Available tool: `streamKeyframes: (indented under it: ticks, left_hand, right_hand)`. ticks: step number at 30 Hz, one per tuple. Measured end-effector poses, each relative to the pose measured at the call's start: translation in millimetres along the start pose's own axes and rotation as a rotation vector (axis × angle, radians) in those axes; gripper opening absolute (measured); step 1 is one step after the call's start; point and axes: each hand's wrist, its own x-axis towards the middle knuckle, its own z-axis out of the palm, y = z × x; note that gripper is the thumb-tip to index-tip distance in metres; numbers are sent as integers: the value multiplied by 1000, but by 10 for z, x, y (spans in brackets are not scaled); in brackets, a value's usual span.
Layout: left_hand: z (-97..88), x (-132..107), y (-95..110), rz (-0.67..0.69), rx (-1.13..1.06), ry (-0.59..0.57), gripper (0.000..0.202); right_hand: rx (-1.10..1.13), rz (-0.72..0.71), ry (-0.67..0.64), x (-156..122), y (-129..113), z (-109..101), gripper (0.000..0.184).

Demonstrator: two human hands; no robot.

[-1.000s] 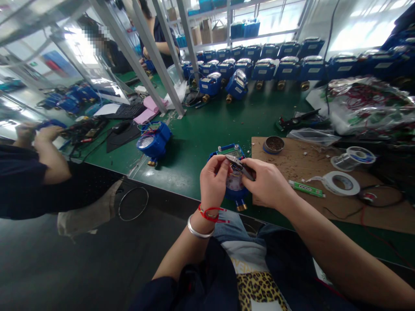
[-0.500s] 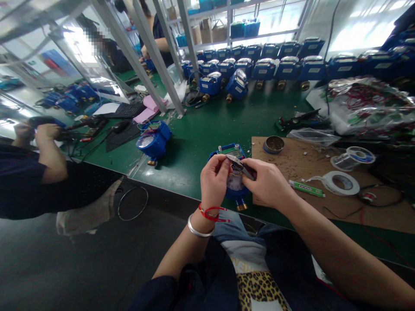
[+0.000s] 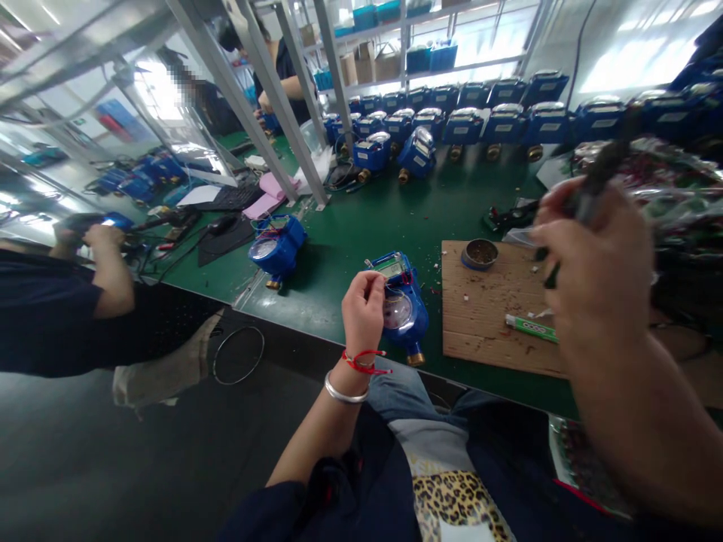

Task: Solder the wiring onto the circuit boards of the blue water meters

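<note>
My left hand [image 3: 364,312] pinches one blue meter [image 3: 407,309]. My right hand [image 3: 599,263] is up high, blurred, gripping one dark tool [image 3: 593,181]. One second meter [image 3: 276,245] sits left; one tin [image 3: 479,254] and one tube [image 3: 531,327] sit right.

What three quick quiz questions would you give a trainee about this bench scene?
1. True or false: the left hand is on the blue meter at the bench edge.
2. The green tube lies on: A) the cardboard sheet; B) a keyboard; C) the floor.
3. Which hand is raised off the bench, gripping a dark tool?
Key: 1 true; 2 A; 3 the right hand.
</note>
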Motion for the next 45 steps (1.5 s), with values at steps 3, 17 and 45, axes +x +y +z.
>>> streamKeyframes:
  ticks: [3, 17, 45]
  left_hand:
    - [62, -1, 58, 9, -72, -57, 17]
    - [25, 38, 119, 126, 112, -167, 3]
    - [84, 100, 88, 235, 226, -258, 11]
  right_hand:
    - [-16, -24, 16, -42, -123, 188, 29]
    - [-24, -60, 71, -151, -130, 880, 14]
    - [-409, -74, -186, -465, -111, 557, 18]
